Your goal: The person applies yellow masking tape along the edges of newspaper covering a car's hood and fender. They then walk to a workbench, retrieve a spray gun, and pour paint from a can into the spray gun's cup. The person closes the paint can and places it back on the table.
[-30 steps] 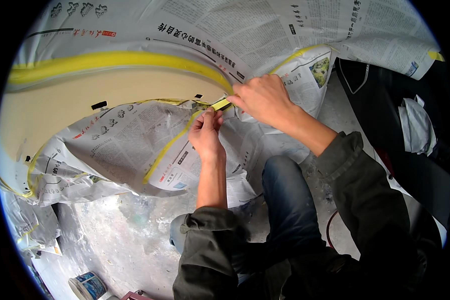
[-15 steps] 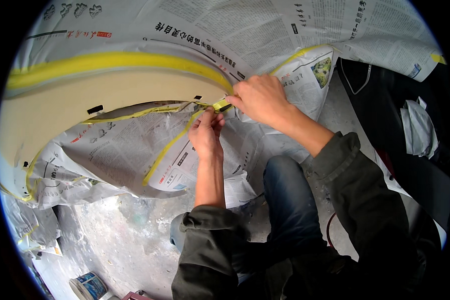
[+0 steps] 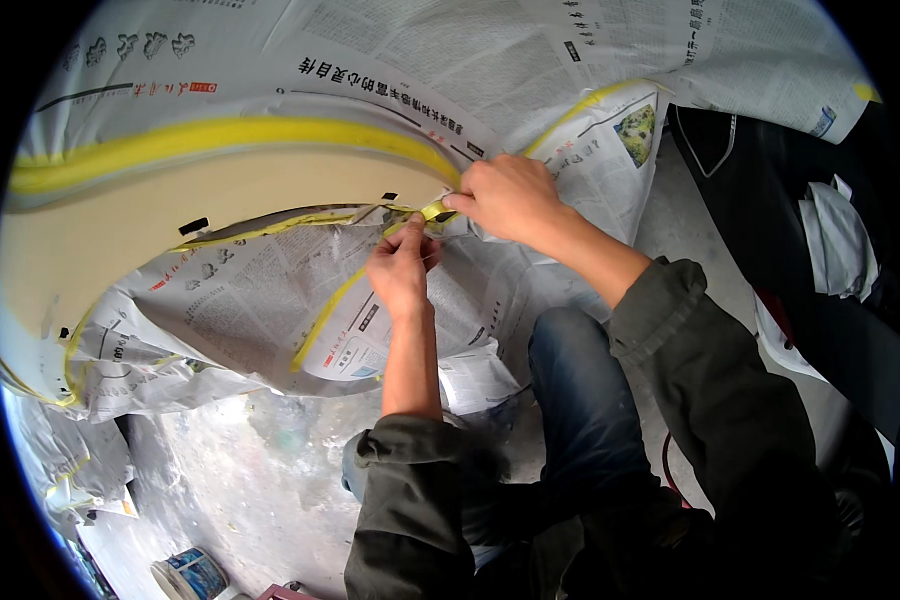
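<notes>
A curved beige panel (image 3: 120,200), which looks like a car body part, has yellow masking tape (image 3: 270,133) along its upper edge. Newspaper (image 3: 260,290) lines its lower edge, held by more yellow tape. Where the panel narrows at its right end, a short piece of yellow tape (image 3: 434,211) stretches between my hands. My left hand (image 3: 400,272) pinches it from below, thumb and fingers together. From the right, my right hand (image 3: 510,196) grips its other end with thumb and curled finger. The right hand's remaining fingers are partly hidden.
More newspaper (image 3: 370,40) covers the surface above. A dark trim piece (image 3: 750,170) with crumpled grey paper (image 3: 838,240) lies at the right. My bent knee (image 3: 580,370) is below the hands. A bucket (image 3: 192,574) stands on the stained floor (image 3: 240,470) at lower left.
Both hands stay at the panel's right end, shifted very slightly left. The tape between them looks more bent, and the whole view has tilted a little.
</notes>
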{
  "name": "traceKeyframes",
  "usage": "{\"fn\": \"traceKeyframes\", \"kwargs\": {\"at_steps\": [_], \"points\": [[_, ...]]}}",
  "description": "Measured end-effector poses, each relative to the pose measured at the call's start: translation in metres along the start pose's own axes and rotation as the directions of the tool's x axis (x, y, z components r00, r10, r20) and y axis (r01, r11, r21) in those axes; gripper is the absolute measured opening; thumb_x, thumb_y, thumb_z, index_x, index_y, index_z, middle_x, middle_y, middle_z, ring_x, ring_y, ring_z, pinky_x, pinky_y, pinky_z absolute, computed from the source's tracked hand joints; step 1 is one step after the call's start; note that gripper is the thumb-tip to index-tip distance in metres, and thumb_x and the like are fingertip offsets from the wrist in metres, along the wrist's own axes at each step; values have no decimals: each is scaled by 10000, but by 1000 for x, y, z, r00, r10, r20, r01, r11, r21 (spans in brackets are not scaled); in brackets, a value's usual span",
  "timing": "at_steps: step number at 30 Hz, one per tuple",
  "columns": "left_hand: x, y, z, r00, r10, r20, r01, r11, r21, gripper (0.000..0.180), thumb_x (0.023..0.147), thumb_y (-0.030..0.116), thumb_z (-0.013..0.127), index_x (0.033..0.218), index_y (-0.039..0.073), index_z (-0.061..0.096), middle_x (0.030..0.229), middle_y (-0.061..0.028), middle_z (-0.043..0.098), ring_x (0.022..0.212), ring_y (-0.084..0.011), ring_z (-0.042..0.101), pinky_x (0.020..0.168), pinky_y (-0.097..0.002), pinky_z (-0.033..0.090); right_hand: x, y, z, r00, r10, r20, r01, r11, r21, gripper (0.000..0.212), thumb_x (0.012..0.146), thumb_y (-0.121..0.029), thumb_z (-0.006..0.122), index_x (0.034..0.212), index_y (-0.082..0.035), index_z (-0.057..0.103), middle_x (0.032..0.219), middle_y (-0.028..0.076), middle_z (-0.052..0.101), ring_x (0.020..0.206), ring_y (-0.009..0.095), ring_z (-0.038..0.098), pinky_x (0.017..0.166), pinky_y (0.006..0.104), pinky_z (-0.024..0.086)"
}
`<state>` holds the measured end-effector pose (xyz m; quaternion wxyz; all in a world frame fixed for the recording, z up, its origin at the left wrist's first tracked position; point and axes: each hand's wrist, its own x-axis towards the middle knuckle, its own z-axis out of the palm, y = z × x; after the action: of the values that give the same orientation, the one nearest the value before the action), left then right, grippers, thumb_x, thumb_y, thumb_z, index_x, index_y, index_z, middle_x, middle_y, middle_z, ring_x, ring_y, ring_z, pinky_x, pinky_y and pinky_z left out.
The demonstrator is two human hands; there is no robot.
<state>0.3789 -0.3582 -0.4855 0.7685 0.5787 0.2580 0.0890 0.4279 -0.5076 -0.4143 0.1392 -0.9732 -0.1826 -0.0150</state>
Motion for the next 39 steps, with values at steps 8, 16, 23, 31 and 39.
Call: {"fn": "traceKeyframes", "kwargs": {"at_steps": [8,16,23,31,39], "points": [[-30,16,0,708,633,313,-632,369,681,177,870,235,696,954,79,692,689,-91,654,574,-218,642,541,-348,489,0,6,-1,1000,10,21,-11,998,56,331,847,-399,649,799,-83,738,714,148,678,712,328,668,663,447,524],[-23,33,-2,520,573,634,-713,-118,691,260,903,196,617,1159,227,650,790,-80,687,612,-260,652,556,-382,507,9,23,-10,997,-27,73,19,993,115,324,844,-388,654,779,-80,731,653,128,665,700,319,668,646,424,528],[-20,28,-1,504,522,688,-672,-264,692,347,876,145,604,1200,267,630,728,-57,680,567,-265,644,515,-400,506,36,44,-32,915,-174,364,31,930,367,233,812,-242,578,770,-67,727,547,40,620,527,164,573,537,347,458],[-18,29,-9,484,484,729,-641,-371,672,453,832,158,598,1270,268,570,667,-53,637,508,-280,629,474,-418,516,24,42,-26,911,61,407,-91,994,55,187,773,-102,587,911,-61,706,639,46,681,622,176,672,590,339,528],[-24,27,1,555,410,724,-580,-434,690,443,835,135,567,1263,244,584,665,-74,670,524,-274,641,498,-420,523,19,31,-16,933,99,345,-91,995,-41,215,762,-100,626,959,-89,711,735,25,712,772,179,705,671,351,558]]}}
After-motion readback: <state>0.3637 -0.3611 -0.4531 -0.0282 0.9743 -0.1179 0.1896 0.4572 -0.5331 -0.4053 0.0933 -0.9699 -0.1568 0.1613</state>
